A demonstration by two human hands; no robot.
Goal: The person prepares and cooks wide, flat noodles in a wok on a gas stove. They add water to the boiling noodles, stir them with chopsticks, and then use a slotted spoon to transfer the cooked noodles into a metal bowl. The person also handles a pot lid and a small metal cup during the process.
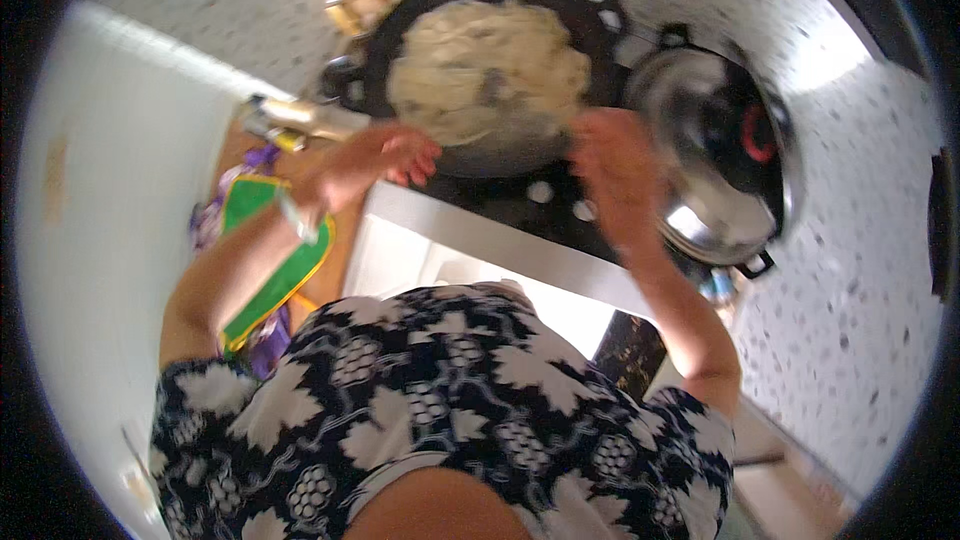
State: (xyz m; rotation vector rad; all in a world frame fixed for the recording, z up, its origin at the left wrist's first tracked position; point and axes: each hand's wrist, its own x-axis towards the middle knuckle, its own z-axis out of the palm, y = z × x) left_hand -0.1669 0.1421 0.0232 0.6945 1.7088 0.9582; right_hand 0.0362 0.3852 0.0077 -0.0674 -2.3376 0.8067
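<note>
A wide black pan with side handles stands on the stove. A pale, uneven sheet of dough covers most of its bottom, with a small dark gap near the middle. My left hand is by the pan's lower left rim, its fingers loosely bent and nothing seen in them. At the lower right rim is my right hand, close to the dough's edge. Motion blurs its fingers, so whether they touch the dough or the pan cannot be made out.
Right of the pan sits a second pot with a shiny lid. Two white knobs are on the black stove front. Bottles stand behind on the left. A green cloth item with yellow trim lies below my left forearm, near a white wall.
</note>
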